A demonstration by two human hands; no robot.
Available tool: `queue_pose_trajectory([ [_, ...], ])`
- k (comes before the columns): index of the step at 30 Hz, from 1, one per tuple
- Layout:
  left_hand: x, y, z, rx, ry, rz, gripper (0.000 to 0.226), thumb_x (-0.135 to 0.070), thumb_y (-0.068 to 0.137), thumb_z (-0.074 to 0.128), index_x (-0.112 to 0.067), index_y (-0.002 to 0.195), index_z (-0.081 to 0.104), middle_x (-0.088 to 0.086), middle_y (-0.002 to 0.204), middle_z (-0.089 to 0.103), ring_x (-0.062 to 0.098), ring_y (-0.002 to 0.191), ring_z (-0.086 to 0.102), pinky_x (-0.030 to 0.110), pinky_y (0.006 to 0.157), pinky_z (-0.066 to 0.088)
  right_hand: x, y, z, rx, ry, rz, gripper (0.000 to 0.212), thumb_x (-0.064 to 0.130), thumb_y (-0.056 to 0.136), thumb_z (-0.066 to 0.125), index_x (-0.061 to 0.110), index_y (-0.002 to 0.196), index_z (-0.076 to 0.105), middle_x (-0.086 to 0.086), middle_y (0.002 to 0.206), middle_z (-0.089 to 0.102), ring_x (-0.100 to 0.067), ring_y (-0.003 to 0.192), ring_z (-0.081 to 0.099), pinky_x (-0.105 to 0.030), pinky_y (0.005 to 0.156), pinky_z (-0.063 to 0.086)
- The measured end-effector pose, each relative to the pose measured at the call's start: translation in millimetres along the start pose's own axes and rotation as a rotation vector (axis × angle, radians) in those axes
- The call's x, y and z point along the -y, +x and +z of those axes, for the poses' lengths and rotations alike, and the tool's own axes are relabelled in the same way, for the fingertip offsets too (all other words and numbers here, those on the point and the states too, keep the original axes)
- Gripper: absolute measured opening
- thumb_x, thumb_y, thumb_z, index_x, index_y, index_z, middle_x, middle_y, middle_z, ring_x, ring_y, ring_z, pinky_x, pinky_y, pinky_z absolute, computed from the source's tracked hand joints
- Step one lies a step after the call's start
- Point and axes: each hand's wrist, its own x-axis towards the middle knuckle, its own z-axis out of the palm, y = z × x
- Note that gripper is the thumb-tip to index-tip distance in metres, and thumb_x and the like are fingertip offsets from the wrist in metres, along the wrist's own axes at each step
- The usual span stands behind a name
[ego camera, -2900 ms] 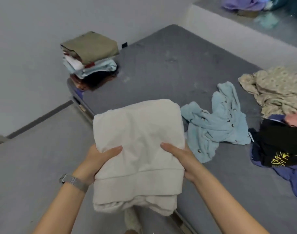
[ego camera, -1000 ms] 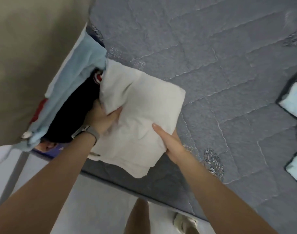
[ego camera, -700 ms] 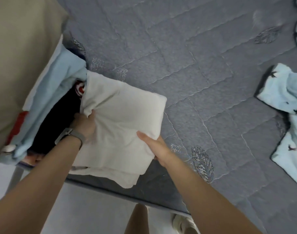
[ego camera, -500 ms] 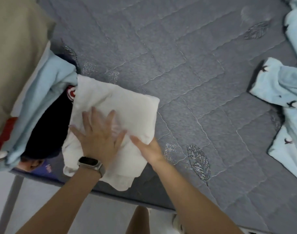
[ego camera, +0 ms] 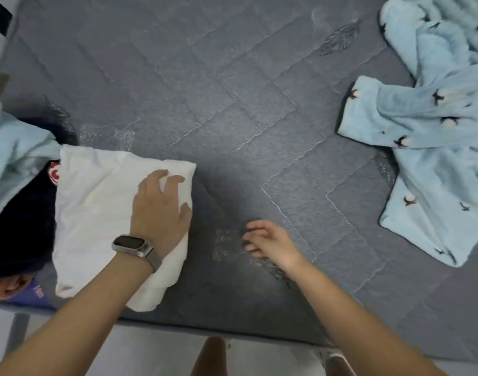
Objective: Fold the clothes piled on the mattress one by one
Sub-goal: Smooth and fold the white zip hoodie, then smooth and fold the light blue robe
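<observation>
Two hands: both mine, both on or over the grey quilted mattress.
Left hand: my left hand lies palm-down on the folded cream garment, fingers spread and only lightly bent, pressing it flat — nothing gripped. A grey-strapped watch sits on that wrist.
Right hand: my right hand hangs just above bare mattress, right of the cream garment and apart from it, fingers loosely curled, holding nothing; it is a little blurred.
Cream garment: one folded piece, near the mattress's front edge at the left. Its left side touches the stack; its lower corner reaches almost to the front edge.
Stack: at the far left, cut off by the frame. I can make out a pale blue layer, a black one below it, and a purple bit at the bottom — an exact count I cannot give.
Unfolded clothes: one pale blue fleece garment with small dark bird marks, crumpled at the right side, well apart from both hands.
Open room: a wide bare stretch of mattress runs between the cream garment and the blue fleece, and on toward the far edge.
Edges: the front edge crosses the bottom of the view, with pale floor beyond it.
</observation>
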Motion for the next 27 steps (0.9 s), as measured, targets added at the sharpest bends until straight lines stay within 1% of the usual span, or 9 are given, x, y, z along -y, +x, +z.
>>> queue_pose_trajectory([
  [3,-90,12,8,0.169,-0.216,0.083,0.027,-0.020,0.088,0.056,-0.013,0.113,0.061,0.010,0.116,0.059,0.031,0.105,0.057,0.042,0.088,0.049,-7,-19,-113,-0.361,-0.172,-0.117,0.024,0.001,0.088,0.059,0.025,0.084,0.061,0.002,0.071,0.063,-0.013,0.062,0.063,-0.031,0.070,0.051],
  [5,-153,16,21,0.241,-0.292,0.078,0.023,-0.019,0.090,0.055,-0.019,0.112,0.061,0.003,0.110,0.064,0.025,0.102,0.060,0.039,0.086,0.049,-1,-36,-188,-0.600,-0.270,-0.196,0.021,0.006,0.084,0.062,0.026,0.080,0.060,0.007,0.071,0.062,-0.015,0.066,0.061,-0.028,0.073,0.049],
  [7,-214,16,33,0.261,-0.313,0.091,0.020,-0.020,0.090,0.055,-0.022,0.109,0.061,0.001,0.107,0.064,0.023,0.098,0.062,0.037,0.084,0.051,12,-55,-255,-0.793,-0.302,-0.267,0.012,0.011,0.082,0.068,0.018,0.083,0.058,0.005,0.069,0.056,-0.007,0.062,0.055,-0.016,0.066,0.042],
  [8,-242,14,40,0.265,-0.324,0.091,0.020,-0.021,0.090,0.055,-0.022,0.108,0.061,0.001,0.110,0.062,0.023,0.098,0.061,0.037,0.085,0.051,19,-62,-286,-0.872,-0.324,-0.305,0.017,0.014,0.080,0.072,0.014,0.087,0.056,0.002,0.071,0.053,-0.010,0.064,0.053,-0.017,0.065,0.040],
  [11,-312,12,54,0.214,-0.383,0.036,0.023,-0.020,0.088,0.060,-0.018,0.110,0.061,0.006,0.134,0.040,0.024,0.107,0.055,0.038,0.092,0.048,34,-69,-368,-0.984,-0.411,-0.372,0.045,0.022,0.074,0.080,0.007,0.106,0.053,-0.007,0.093,0.051,-0.025,0.091,0.051,-0.029,0.081,0.039],
  [15,-375,30,61,0.203,-0.324,-0.027,0.040,-0.025,0.086,0.063,-0.013,0.123,0.055,0.015,0.146,0.026,0.030,0.133,0.034,0.036,0.105,0.036,58,-61,-433,-0.907,-0.578,-0.310,0.092,0.037,0.065,0.087,0.015,0.139,0.038,-0.015,0.129,0.046,-0.034,0.122,0.039,-0.030,0.094,0.026],
  [20,-433,63,63,0.255,-0.390,-0.110,0.027,-0.024,0.082,0.062,-0.013,0.106,0.057,0.012,0.130,0.041,0.024,0.119,0.042,0.032,0.095,0.043,88,-39,-456,-0.706,-0.651,-0.164,0.117,0.047,0.060,0.088,0.055,0.144,0.006,-0.009,0.155,0.005,-0.035,0.139,0.011,-0.059,0.105,0.031],
  [23,-442,77,66,0.256,-0.411,-0.146,0.034,-0.020,0.083,0.063,-0.012,0.115,0.056,0.010,0.129,0.038,0.020,0.116,0.044,0.024,0.094,0.038,104,-10,-455,-0.601,-0.820,-0.184,0.111,0.046,0.064,0.085,0.060,0.141,0.006,0.005,0.158,-0.014,-0.035,0.145,-0.009,-0.072,0.104,0.021],
  [27,-437,88,77,0.314,-0.412,-0.173,0.035,-0.016,0.087,0.060,-0.012,0.121,0.052,0.009,0.131,0.034,0.015,0.110,0.043,0.015,0.089,0.029,110,27,-457,-0.519,-0.982,-0.156,0.058,0.032,0.085,0.066,0.041,0.137,0.040,0.010,0.158,-0.005,-0.033,0.146,-0.013,-0.073,0.104,0.022],
])
